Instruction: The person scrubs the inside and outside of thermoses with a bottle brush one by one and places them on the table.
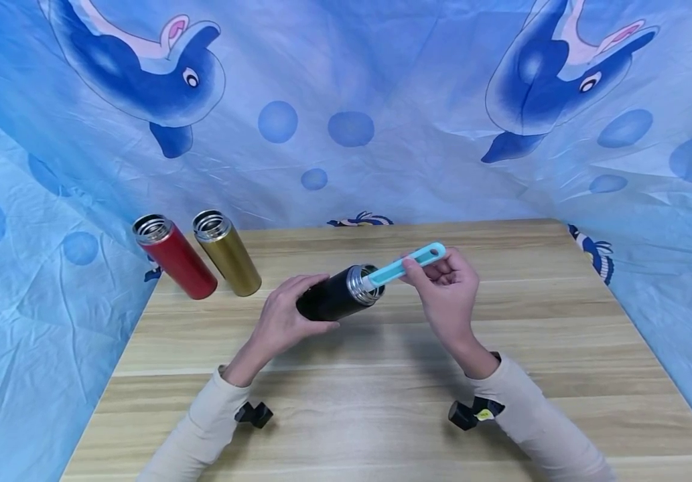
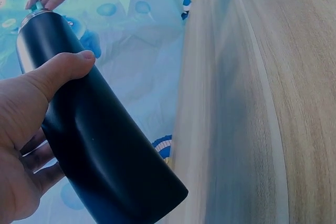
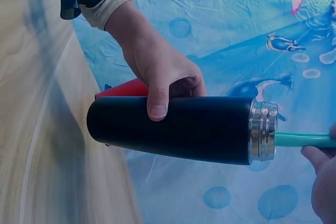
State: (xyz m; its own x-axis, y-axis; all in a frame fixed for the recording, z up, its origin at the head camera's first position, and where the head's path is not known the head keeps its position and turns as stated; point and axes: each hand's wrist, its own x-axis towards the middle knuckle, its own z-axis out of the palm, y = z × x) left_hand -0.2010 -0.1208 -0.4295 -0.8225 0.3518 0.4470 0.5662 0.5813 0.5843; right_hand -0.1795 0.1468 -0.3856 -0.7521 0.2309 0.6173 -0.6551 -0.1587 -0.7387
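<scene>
A black thermos bottle [image 1: 332, 296] lies tilted in the grip of my left hand [image 1: 288, 311], its open steel mouth toward the right. In the left wrist view, the thumb of that hand crosses the dark body [image 2: 94, 124] and the fingers wrap behind it. My right hand [image 1: 451, 294] pinches the turquoise handle of a brush [image 1: 402, 266] between thumb and fingers. The handle's white neck passes into the bottle mouth [image 3: 264, 131]; the brush head is hidden inside.
An uncapped red thermos bottle [image 1: 183, 264] and a gold one [image 1: 231, 258] stand at the table's back left. Behind the wooden table [image 1: 358, 402] hangs a blue sheet [image 1: 406, 181] with printed dolphins.
</scene>
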